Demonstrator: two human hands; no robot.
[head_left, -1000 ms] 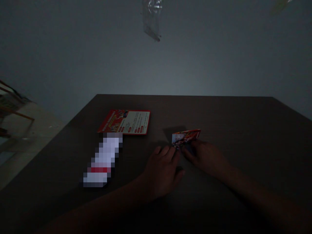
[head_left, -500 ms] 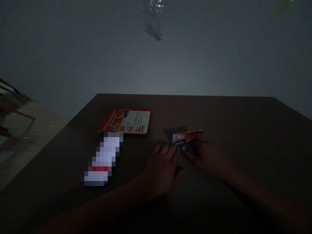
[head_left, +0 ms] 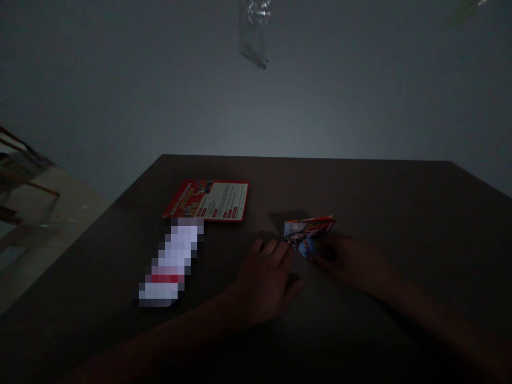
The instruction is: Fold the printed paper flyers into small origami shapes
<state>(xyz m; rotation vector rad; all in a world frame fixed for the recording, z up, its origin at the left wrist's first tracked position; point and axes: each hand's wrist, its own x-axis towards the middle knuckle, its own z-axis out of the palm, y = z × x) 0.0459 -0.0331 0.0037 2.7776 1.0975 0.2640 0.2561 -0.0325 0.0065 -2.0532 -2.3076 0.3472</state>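
Note:
A small folded printed paper [head_left: 306,228], red, white and blue, stands partly upright on the dark table in front of me. My right hand [head_left: 348,258] has its fingers and thumb closed on the paper's right side; some fingertips are hidden behind it or lost in shadow. At the paper's lower left corner, the fingertips of my left hand [head_left: 268,280] press down, the palm low over the tabletop and the thumb stretched apart. The paper's fold opens toward me, showing a blue printed inner part.
A red and white printed card [head_left: 224,201] lies at the back left of the table [head_left: 352,184]. Nearer me is a bright pixelated phone-like object [head_left: 172,261]. A clear plastic bag [head_left: 254,34] hangs on the wall. Wooden furniture [head_left: 30,178] stands on the floor at left.
My right hand has shifted slightly right and down, and more of the paper's blue inner part shows. My left hand stays in place.

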